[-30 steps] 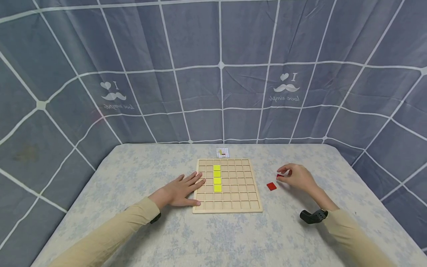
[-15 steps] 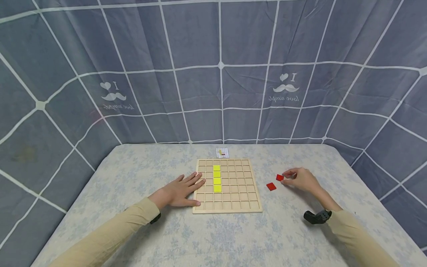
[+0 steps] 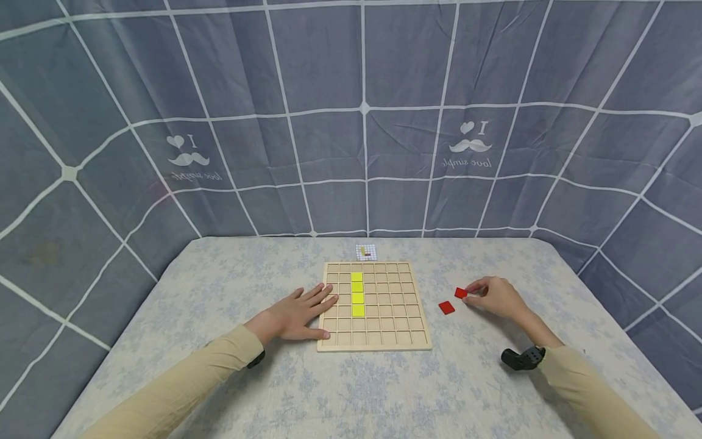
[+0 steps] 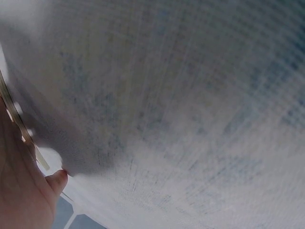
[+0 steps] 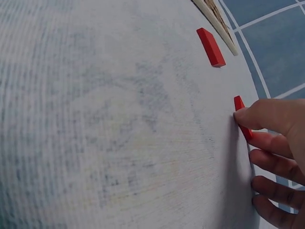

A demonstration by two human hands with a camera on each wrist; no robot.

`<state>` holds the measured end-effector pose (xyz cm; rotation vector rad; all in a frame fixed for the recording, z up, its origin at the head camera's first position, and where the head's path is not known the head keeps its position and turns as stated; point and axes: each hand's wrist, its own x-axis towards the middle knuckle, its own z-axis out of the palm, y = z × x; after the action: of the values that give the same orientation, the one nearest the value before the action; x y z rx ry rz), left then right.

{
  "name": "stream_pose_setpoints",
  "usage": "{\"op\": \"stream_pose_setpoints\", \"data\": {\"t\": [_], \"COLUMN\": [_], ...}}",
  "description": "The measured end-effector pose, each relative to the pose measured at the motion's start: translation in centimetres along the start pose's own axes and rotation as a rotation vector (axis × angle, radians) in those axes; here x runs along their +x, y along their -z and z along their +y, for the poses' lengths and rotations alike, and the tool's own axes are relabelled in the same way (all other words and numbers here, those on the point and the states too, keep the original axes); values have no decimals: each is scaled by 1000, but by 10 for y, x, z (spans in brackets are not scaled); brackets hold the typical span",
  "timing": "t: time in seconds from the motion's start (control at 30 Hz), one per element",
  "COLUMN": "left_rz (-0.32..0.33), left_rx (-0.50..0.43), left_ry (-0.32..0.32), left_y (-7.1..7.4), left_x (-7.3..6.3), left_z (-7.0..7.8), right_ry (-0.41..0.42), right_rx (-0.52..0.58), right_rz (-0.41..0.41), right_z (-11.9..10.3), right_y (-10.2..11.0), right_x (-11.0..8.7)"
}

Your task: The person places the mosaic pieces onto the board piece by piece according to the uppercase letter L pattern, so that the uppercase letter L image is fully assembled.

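My left hand [image 3: 298,314] lies with its fingers spread on the left edge of a wooden grid board [image 3: 395,336]. Several yellow square tiles [image 3: 358,297] fill cells of one column on that board. To the board's right, my right hand [image 3: 496,297] pinches a red square tile [image 3: 460,292] by its right side between thumb and index finger. The right wrist view shows the thumb [image 5: 252,114] covering part of this tile. A second red tile [image 3: 446,308] lies flat on the table, nearer the board. In the left wrist view only part of the left hand [image 4: 26,191] shows.
A small printed grid card [image 3: 365,252] lies just behind the board, with yellow and dark marks on it. The table [image 3: 329,396] has a pale flowered cloth. A grey-blue curtain [image 3: 323,146] with white lines encloses the back and sides.
My right hand has shifted slightly right, from over the red tile to its right side, so more of the tile shows. The left hand and the board stay as they were.
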<state>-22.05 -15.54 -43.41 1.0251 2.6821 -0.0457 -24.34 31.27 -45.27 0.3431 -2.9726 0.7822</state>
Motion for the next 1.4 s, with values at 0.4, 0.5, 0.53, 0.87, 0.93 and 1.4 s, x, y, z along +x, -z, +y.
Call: {"op": "stream_pose_setpoints", "data": {"t": [0.4,0.5,0.53,0.87,0.93,1.4], "left_rz": [-11,-15,-16,-18,-20,-26], "left_rx": [-5,-7,-9,-9,-9,-22], "left_ry": [7,11,11,6,8,12], "left_y": [0,1,1,3,4,7], "left_x": [0,1,1,1,1,1], "left_z": [-1,-2,-2,0,0,1], "right_ry": [57,59,66,143,150,296], "right_rx": [-53,-56,-56,-30,-21,62], "right_rz": [64,62,62,61,54,16], "right_z": [-8,-15,-17,-47,-52,-98], "right_y": [-2,-3,-3,-11,-14,-39], "right_x": [4,5,6,13,15,25]}}
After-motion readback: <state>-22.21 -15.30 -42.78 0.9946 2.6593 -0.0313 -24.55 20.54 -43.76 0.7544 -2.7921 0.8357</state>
